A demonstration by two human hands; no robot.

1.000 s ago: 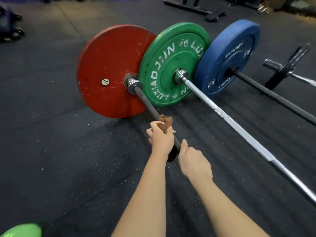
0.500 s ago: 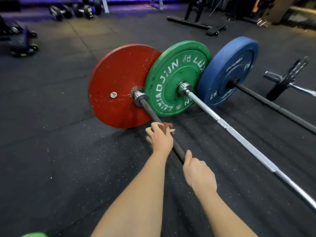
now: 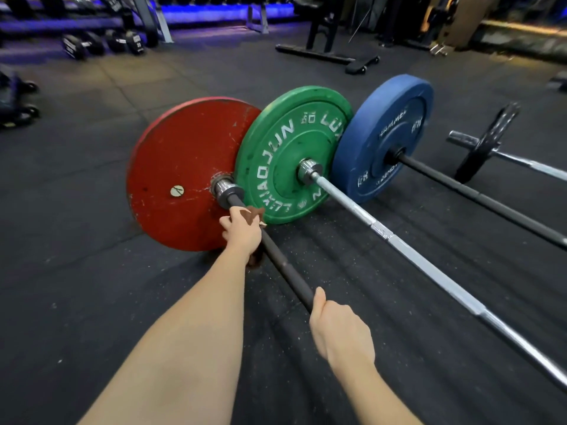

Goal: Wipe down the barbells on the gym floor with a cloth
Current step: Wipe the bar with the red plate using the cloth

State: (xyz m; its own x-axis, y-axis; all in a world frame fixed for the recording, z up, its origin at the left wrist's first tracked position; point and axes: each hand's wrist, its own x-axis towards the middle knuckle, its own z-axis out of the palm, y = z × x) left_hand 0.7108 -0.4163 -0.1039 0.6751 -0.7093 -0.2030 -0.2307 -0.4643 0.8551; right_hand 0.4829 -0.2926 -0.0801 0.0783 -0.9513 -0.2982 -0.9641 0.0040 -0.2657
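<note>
A dark barbell shaft [image 3: 285, 269] runs from a red plate [image 3: 181, 167] toward me. My left hand [image 3: 242, 233] is closed around the shaft close to the red plate's collar, with a brown cloth [image 3: 253, 214] wrapped under its fingers. My right hand [image 3: 340, 329] grips the same shaft lower down, nearer to me. Beside it lies a chrome barbell [image 3: 408, 256] with a green plate [image 3: 294, 154], then a black barbell [image 3: 478, 197] with a blue plate [image 3: 383, 136].
A fourth bar with a small black plate [image 3: 487, 142] lies at the far right. Dumbbells [image 3: 101, 42] line the back left, and a bench frame [image 3: 325, 53] stands at the back. Speckled black rubber floor [image 3: 76, 271] spreads to the left.
My left hand has slid the cloth up the dark shaft toward the red plate's collar. The right hand has stayed gripping lower on the shaft, and the view has lifted, so more of the gym shows.
</note>
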